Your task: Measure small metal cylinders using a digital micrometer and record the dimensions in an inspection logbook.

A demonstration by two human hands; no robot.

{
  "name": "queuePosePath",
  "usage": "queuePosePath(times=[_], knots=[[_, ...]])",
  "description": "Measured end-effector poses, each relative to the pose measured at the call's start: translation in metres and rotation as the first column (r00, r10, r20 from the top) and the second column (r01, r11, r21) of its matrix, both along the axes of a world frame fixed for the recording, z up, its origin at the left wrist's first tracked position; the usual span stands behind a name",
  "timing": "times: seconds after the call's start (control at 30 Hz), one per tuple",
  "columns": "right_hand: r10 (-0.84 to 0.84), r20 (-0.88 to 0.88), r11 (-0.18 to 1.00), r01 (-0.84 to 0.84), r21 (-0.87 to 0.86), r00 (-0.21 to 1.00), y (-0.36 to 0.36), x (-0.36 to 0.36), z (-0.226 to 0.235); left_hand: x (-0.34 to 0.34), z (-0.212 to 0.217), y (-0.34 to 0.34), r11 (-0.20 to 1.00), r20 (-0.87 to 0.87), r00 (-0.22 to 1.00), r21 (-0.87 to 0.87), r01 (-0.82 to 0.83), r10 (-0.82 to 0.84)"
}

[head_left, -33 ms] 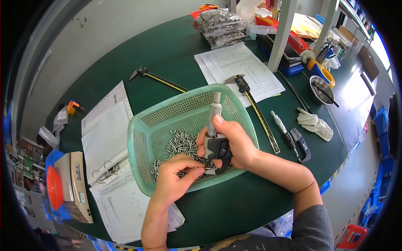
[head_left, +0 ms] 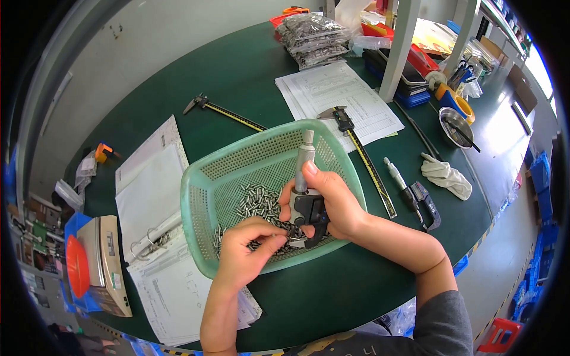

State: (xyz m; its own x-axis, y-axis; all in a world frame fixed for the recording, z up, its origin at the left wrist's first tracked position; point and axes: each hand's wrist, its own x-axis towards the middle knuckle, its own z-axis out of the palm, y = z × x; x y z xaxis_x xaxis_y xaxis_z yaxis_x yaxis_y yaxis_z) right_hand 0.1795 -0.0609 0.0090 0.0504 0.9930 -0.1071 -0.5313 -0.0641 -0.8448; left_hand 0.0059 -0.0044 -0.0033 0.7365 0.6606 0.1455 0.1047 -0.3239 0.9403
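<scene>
My right hand [head_left: 332,199] is wrapped round a digital micrometer [head_left: 309,207], its thumb on the grey barrel, which points up and away from me. The micrometer's frame and jaws are down over the near side of a green plastic basket [head_left: 205,172]. Thumb and fingers of my left hand [head_left: 249,243] pinch together right beside the jaws, on a small metal pin that is mostly hidden by the fingertips. Many loose shiny metal pins [head_left: 258,202] lie on the basket's floor under both hands.
Beyond the basket lie a caliper [head_left: 225,113] and a second caliper [head_left: 362,148] partly on papers [head_left: 338,89]. Right of it are another micrometer [head_left: 412,193], a white glove [head_left: 446,176] and a metal bowl [head_left: 456,127]. Papers [head_left: 148,172] and a scale [head_left: 104,264] stand left; bagged parts [head_left: 313,38] sit behind.
The fingers of my left hand have shifted very slightly at the micrometer's jaws. My right hand and the micrometer stay in almost the same place.
</scene>
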Motion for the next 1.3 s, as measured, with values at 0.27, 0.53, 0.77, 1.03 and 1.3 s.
queuePosePath(times=[0.27, 0.53, 0.77, 1.03, 1.3], knots=[[-0.032, -0.112, 0.999, 0.029, -0.027, 0.993, 0.002, 0.0, 0.001, 0.001, -0.002, -0.002, 0.979, 0.161, 0.986, -0.202, 0.001, 0.032], [-0.012, -0.155, 1.0, 0.01, -0.016, 0.988, 0.002, 0.001, 0.0, 0.004, -0.006, -0.006, 0.975, 0.18, 0.98, -0.218, -0.046, 0.087], [-0.021, -0.101, 1.0, 0.022, 0.017, 0.995, 0.001, 0.0, -0.001, 0.004, -0.008, -0.006, 0.973, 0.171, 0.98, -0.22, -0.063, 0.101], [-0.012, -0.02, 1.0, 0.013, 0.016, 1.0, 0.001, 0.004, -0.001, 0.001, -0.008, -0.006, 0.941, 0.155, 0.982, -0.334, -0.05, 0.107], [-0.025, -0.061, 0.999, 0.027, 0.025, 0.998, 0.001, 0.0, -0.002, 0.002, -0.008, -0.004, 0.953, 0.096, 0.993, -0.302, -0.032, 0.064]])
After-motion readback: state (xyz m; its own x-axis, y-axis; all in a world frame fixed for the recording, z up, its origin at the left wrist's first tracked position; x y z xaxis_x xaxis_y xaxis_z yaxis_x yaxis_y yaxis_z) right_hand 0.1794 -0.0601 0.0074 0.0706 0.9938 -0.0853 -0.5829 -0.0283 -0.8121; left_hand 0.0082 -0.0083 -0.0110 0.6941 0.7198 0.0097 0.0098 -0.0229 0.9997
